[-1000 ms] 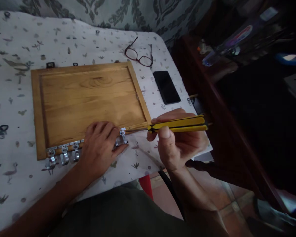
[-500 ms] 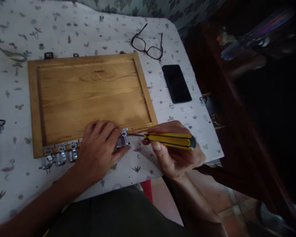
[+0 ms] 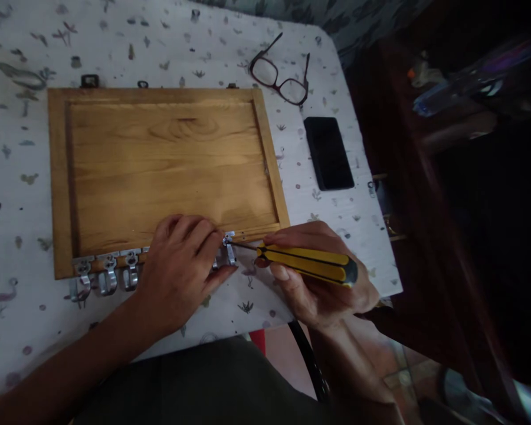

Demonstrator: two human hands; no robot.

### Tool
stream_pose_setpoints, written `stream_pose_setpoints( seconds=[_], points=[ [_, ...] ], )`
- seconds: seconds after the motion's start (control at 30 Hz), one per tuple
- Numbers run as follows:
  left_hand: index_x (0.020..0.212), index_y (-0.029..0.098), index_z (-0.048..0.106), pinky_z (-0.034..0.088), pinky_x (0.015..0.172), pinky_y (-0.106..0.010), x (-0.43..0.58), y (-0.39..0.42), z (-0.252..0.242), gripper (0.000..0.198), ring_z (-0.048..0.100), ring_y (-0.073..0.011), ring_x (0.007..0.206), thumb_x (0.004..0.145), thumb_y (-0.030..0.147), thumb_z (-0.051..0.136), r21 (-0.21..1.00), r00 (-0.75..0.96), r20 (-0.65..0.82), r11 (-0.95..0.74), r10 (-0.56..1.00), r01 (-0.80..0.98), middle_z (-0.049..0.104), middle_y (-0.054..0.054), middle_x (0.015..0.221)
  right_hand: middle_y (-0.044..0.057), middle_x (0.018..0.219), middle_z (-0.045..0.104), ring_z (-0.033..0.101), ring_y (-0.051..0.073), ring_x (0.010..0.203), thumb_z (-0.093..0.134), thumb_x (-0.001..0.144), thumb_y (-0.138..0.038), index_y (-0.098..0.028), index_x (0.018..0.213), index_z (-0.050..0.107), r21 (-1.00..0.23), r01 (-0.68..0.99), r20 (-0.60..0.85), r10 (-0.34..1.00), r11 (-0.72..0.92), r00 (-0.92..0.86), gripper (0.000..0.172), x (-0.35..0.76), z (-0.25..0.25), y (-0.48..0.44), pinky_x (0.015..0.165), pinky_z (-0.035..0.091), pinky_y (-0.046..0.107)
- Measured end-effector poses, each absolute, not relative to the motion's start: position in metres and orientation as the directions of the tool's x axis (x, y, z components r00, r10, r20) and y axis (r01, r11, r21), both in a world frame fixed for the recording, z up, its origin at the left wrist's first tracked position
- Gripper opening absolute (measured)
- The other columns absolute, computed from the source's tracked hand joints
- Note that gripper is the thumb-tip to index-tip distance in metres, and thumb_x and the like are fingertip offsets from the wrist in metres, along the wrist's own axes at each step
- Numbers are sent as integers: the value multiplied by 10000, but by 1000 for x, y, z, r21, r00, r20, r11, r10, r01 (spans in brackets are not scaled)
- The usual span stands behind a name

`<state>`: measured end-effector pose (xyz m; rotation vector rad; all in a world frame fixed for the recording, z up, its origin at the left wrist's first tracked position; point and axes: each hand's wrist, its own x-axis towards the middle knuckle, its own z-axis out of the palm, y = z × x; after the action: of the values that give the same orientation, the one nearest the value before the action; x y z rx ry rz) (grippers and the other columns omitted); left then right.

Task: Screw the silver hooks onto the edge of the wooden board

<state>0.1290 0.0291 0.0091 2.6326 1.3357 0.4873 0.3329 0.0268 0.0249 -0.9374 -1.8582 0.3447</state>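
The panel, golden wood with a raised frame, lay flat on the tabletop. Silvery hooks lined its near edge. The yellow-and-black screwdriver pointed leftward, its tip at the rightmost hook.

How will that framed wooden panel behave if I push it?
Likely stiff: the wooden panel is framed by a border. Lying flat, it should slide rather than tip. Its near-edge metal hooks might snag the printed tablecloth.

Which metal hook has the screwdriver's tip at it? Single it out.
The rightmost hook on the near edge of the wooden panel, just right of the left hand. Only it has the yellow screwdriver at it.
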Motion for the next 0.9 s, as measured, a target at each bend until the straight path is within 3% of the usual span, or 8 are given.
stream_pose_setpoints(
  seconds=[0.27,0.5,0.7,0.8,0.9],
  points=[
    [1104,104,718,514,916,-515,129,29,9,334,641,-336,1021,899,367,736,280,553,213,-593,805,755,708,-170,1070,61,1015,756,733,197,896,737,866,-73,-179,1210,672,-671,355,516,754,651,-407,366,340,48,33,728,645,298],
    [1068,124,718,511,924,-515,129,28,8,290,641,-326,1011,905,363,725,280,547,206,-585,811,762,709,-149,1065,42,1031,758,752,208,894,681,925,-140,-242,1245,655,-697,352,408,749,625,-521,337,348,57,42,739,657,328],
    [1058,108,709,506,936,-502,130,28,8,289,640,-316,1006,917,360,711,273,538,235,-586,810,763,714,-139,1035,47,928,745,730,198,792,737,873,-106,-196,1142,693,-604,448,478,749,659,-459,287,345,48,34,623,616,299],
    [1036,122,709,506,931,-508,129,28,8,262,640,-314,999,930,362,695,281,539,232,-586,810,760,718,-133,1036,15,824,716,685,163,672,770,867,-150,-209,1056,706,-543,523,528,752,656,-395,208,340,43,31,523,560,271],
    [1042,117,706,513,901,-504,129,28,7,269,641,-320,992,911,352,717,281,542,253,-597,801,751,719,-137,1040,-10,792,707,674,145,646,778,885,-221,-225,989,692,-527,576,533,771,625,-349,135,331,44,29,532,561,262]
  ],
)
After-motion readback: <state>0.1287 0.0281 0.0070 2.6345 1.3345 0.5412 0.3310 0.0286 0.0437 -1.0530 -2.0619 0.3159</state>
